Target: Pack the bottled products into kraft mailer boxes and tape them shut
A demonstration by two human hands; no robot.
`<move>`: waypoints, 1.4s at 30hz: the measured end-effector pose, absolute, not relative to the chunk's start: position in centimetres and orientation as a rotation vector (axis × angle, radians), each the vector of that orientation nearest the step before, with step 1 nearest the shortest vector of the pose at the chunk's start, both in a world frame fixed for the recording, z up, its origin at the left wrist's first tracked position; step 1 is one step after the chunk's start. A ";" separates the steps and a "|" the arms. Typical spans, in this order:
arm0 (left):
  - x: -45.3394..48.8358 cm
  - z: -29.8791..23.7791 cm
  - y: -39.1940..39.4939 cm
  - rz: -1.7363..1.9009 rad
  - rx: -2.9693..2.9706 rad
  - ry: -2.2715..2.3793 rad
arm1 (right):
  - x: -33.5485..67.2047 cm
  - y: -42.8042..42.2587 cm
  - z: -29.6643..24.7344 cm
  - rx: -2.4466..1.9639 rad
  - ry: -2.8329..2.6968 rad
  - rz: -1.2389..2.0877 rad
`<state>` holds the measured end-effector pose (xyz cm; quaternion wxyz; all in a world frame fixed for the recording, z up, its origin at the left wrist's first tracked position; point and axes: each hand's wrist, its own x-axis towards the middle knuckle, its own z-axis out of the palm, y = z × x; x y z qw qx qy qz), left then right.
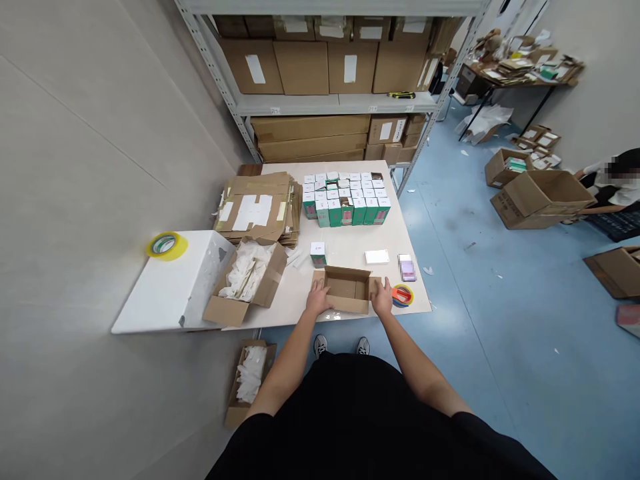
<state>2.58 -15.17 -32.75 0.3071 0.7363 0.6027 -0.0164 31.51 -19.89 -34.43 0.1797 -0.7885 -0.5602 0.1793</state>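
Note:
An open cardboard box point(350, 303) stands at the front edge of the table, with nothing visible inside. My left hand point(319, 298) grips its left side by the flap, and my right hand point(382, 297) grips the right side by the other flap. Just behind the box are a small green and white carton point(318, 254) and a white rectangular block point(377, 257). To the right lie a purple and white pack point(407, 269) and a tape dispenser point(401, 295) in red, yellow and blue, close to my right hand.
Several green and white cartons point(345, 207) stand in rows at the back. Flattened cardboard point(253, 207) is stacked left, behind a box of white paper point(250, 270). Yellow tape point(167, 246) lies on a white box point(165, 287). A shelf point(335, 105) stands behind; a person point(623, 177) is at right.

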 end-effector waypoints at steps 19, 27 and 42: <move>6.3 -34.1 -21.0 0.438 2.030 1.809 | 31.3 -19.7 -32.5 -2.164 -1.959 0.881; 6.1 -32.2 -24.9 0.648 2.041 1.874 | 29.6 -16.2 -31.5 -2.310 -1.921 0.564; -0.1 -29.9 -27.9 0.625 1.702 2.107 | 22.4 -12.6 -29.6 -1.698 -2.280 0.442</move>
